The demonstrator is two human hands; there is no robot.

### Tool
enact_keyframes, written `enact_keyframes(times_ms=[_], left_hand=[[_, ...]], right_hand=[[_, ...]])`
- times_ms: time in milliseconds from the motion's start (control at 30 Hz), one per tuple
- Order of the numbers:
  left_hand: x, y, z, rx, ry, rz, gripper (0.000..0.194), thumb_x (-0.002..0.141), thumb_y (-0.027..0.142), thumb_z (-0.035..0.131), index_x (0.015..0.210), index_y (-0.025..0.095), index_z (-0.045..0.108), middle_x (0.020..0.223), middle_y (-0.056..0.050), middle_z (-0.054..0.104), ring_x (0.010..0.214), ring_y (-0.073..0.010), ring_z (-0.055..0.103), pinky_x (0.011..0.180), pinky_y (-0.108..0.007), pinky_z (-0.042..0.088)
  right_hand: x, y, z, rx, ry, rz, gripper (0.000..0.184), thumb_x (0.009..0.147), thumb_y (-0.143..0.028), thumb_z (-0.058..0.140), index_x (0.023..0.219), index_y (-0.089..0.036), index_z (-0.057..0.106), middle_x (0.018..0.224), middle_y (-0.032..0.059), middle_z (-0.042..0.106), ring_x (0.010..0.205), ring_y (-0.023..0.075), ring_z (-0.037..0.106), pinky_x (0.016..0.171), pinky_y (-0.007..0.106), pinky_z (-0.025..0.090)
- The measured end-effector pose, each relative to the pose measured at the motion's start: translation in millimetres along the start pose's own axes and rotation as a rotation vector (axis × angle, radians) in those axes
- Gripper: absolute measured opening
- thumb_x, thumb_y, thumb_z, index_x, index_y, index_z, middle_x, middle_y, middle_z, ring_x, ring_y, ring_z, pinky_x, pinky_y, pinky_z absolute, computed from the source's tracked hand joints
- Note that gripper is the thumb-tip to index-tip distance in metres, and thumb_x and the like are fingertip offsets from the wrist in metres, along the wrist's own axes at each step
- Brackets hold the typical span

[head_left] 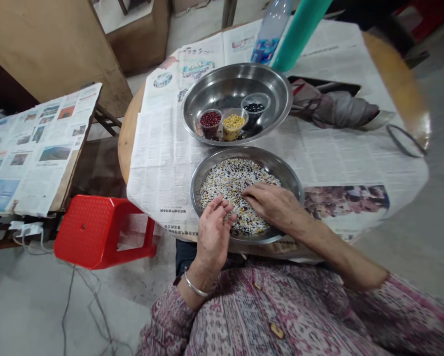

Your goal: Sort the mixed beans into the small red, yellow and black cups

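Nearest is the left hand (215, 231), palm turned up over the near-left rim of the near metal basin (284, 234), with a bangle (194, 285) on the wrist; its fingers are curled and slightly apart. The right hand (268, 202) reaches in over the basin's right side, its fingertips drawn together at the grain mix (233, 183); whether they pinch a grain, I cannot tell. The mix, white with yellow, dark and reddish bits, lies spread in this basin.

The basin stands on a round tabletop (411, 79) covered with newspaper (155, 158). The sheet's larger Chinese headings, near its front edge, are too small to read surely, as are its columns.

Beyond is the larger far basin (274, 118), holding three clear plastic cups: one of red beans (210, 121), one of yellow kernels (233, 126), and one of black beans (255, 107). To its right lies a grey cloth bundle (340, 108). Behind it stand a plastic bottle (271, 34), whose blue label shows no readable brand, and a green cylindrical object (299, 37).
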State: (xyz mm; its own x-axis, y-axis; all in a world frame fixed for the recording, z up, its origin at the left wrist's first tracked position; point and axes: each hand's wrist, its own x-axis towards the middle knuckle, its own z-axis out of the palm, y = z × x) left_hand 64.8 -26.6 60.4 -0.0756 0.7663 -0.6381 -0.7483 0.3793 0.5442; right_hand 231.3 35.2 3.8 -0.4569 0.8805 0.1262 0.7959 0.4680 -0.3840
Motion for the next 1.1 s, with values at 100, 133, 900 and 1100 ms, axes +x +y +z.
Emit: enact_keyframes(times_ms=[100,133,900,1100], left_hand=[[0.4,-0.3,0.0,-0.003,0.001,-0.002,0.016,0.089,0.013,0.064,0.105,0.016,0.067,0.102,-0.007,0.068,0.099,-0.0156,0.068,0.092,-0.027,0.054],[0.7,-0.5,0.0,-0.005,0.002,-0.005,0.017,0.089,0.013,0.065,0.105,0.016,0.067,0.102,-0.007,0.068,0.099,-0.0157,0.068,0.094,-0.028,0.054],[1.5,0.5,-2.0,-0.045,-0.039,-0.046,0.018,0.097,0.020,0.058,0.104,0.012,0.072,0.097,-0.010,0.071,0.094,-0.0169,0.070,0.103,-0.033,0.051],[1.2,2.1,-0.3,-0.032,-0.016,-0.058,0.018,0.096,0.020,0.059,0.105,0.013,0.073,0.101,-0.010,0.071,0.099,-0.0178,0.070,0.104,-0.033,0.049]], right_hand=[[-1.3,0.8,-1.5,0.028,0.050,0.026,0.023,0.097,-0.025,0.050,0.093,-0.019,0.072,0.094,0.0086,0.073,0.084,0.0217,0.069,0.074,0.033,0.053],[-1.8,0.7,-3.1,0.045,0.070,0.040,0.023,0.097,-0.026,0.050,0.092,-0.020,0.072,0.095,0.0083,0.073,0.083,0.0216,0.069,0.073,0.033,0.053],[47.2,-10.9,7.6,0.036,-0.006,-0.063,0.029,0.096,-0.020,0.044,0.096,-0.019,0.073,0.094,0.0110,0.072,0.080,0.0210,0.066,0.070,0.032,0.048],[40.0,-7.8,4.1,0.172,0.088,-0.004,0.028,0.093,-0.024,0.047,0.095,-0.020,0.075,0.097,0.0107,0.076,0.088,0.0243,0.071,0.079,0.037,0.054]])
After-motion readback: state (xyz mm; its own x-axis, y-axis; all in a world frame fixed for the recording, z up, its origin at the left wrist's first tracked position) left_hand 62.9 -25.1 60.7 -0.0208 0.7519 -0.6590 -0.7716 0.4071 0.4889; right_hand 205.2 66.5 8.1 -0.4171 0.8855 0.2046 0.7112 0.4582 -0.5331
